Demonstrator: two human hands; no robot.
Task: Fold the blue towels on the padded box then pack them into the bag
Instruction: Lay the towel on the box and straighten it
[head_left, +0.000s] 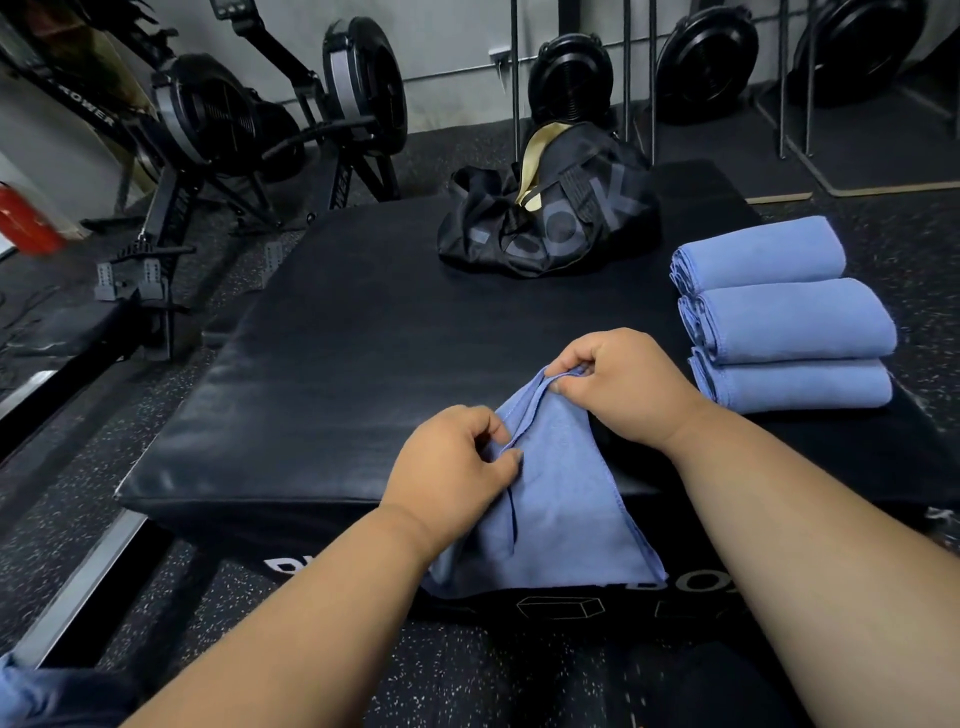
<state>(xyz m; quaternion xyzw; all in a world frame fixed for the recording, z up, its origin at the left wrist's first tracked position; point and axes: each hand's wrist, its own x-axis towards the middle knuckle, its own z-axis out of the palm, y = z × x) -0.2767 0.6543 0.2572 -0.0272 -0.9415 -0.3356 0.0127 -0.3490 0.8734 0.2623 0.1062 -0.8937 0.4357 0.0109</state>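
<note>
- A person stands at the near edge of a black padded box (363, 332) in a gym room, both bare forearms reaching over it.
- The left hand (457, 462) pinches a blue towel (550, 499) between thumb and curled fingers along a raised fold near the towel's left side.
- The right hand (618, 384) pinches the same towel's top corner, fingers curled around the bunched edge, just beyond the left hand on the padded box.
- The towel lies partly on the padded box's near edge and drapes down over its front face, covering part of the white lettering printed there.
- 3 folded blue towels (779, 317) lie side by side in a row on the right side of the padded box, each touching the next, well apart from the towel being handled.
- A black bag (550, 218) with grey lettering sits at the far end of the padded box, its top gaping to show a tan lining; it is near the farthest folded towel but not touching it.
- To the left of the padded box, on a speckled black floor (171, 587), stand 2 black rowing machines (234, 124) with round flywheel housings.
- Beyond the padded box, more round black fan housings (706, 57) line the grey wall behind thin upright bars.
- A red cylinder (23, 218) shows far left of the padded box, blurred at the frame's edge.
</note>
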